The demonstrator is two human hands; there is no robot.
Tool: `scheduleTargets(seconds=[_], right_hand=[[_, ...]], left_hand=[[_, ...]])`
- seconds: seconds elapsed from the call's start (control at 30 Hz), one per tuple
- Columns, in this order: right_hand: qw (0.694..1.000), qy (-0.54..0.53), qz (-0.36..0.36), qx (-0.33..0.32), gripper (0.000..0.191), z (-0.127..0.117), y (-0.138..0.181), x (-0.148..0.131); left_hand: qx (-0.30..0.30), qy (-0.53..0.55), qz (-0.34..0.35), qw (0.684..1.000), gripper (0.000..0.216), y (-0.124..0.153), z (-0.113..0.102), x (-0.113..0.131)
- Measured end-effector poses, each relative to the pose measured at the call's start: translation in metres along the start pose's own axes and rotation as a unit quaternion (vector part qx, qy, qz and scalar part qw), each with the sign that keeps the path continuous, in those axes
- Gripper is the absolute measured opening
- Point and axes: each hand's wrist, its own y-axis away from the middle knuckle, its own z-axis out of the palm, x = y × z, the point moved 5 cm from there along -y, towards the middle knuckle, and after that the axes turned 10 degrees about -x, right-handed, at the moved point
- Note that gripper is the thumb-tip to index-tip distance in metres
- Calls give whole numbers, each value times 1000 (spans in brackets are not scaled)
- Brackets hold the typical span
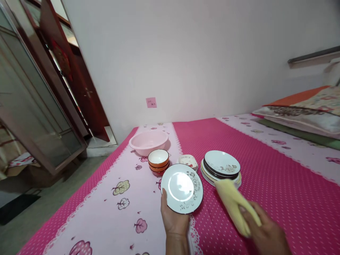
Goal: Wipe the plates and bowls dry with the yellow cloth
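Note:
A white plate (180,189) with a dark rim and a grey floral pattern tilts toward me above the bed. My left hand (174,221) grips it from below, thumb over its left edge, the other fingers hidden behind. In my right hand (261,226) is a folded yellow cloth (231,203), held to the right of the plate and apart from it. Just beyond the cloth stands a stack of plates (221,163), the top one with a similar pattern. Orange bowls (158,161) are stacked behind the held plate, beside small square patterned dishes (188,161).
A pink basin (149,141) sits behind the bowls. Everything rests on a bed with a pink and white patterned sheet (196,136). Folded bedding (305,109) is piled at the right against the white wall (202,63). A red-brown door (82,88) stands at the left.

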Motion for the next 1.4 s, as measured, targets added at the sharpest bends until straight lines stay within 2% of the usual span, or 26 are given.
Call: scheduleTargets(seconds=[0.03, 0.07, 0.13, 0.2, 0.27, 0.33, 0.4, 0.5, 0.67, 0.77, 0.83, 0.97, 1.13, 1.23, 1.4], right_hand=[[1000, -14, 12, 5, 51, -7, -3, -16], [1000, -16, -11, -13, 49, -9, -6, -35], [995, -8, -94, 25, 44, -13, -9, -76], [980, 8, -196, 10, 34, -1, -12, -116], [946, 23, -323, -13, 24, 20, -10, -148], [907, 64, -414, -42, 26, 47, -5, -166], [886, 118, -441, -82, 34, 74, -1, -166], [871, 180, -435, -141, 38, 104, 8, -150], [846, 174, -457, -211, 25, 116, 29, -135], [832, 147, -473, -249, 29, 120, 36, -142], [826, 139, -489, -241, 34, 125, 36, -148], [824, 133, -526, -166, 50, 128, 26, -152], [862, 179, -467, -82, 65, 113, 4, -142], [875, 209, -430, -72, 66, 102, -6, -135], [843, 287, -441, -114, 48, 94, -14, -127]], left_hand=[[12, -1, 7, 1000, 45, 0, 0, 0], [21, -1, 15, 1000, 47, -1, 1, 0], [34, -1, 27, 999, 51, -1, 2, 0], [46, -4, 30, 998, 54, -2, 4, -1], [55, -10, 28, 998, 58, -2, 6, -2], [57, -17, 17, 998, 59, -3, 9, -1], [57, -24, 14, 998, 57, -3, 13, 2], [76, -35, 20, 996, 55, -2, 18, 8], [122, -25, -3, 992, 65, 2, 17, 9], [95, -8, -43, 995, 63, 3, 13, 1], [54, 1, -50, 997, 55, 2, 11, -5], [-2, -1, -53, 999, 49, -2, 15, -15], [-19, -33, -58, 998, 53, -3, 19, -22], [-17, -45, -61, 997, 54, -2, 19, -22], [23, -55, -75, 995, 65, -1, 19, -17]])
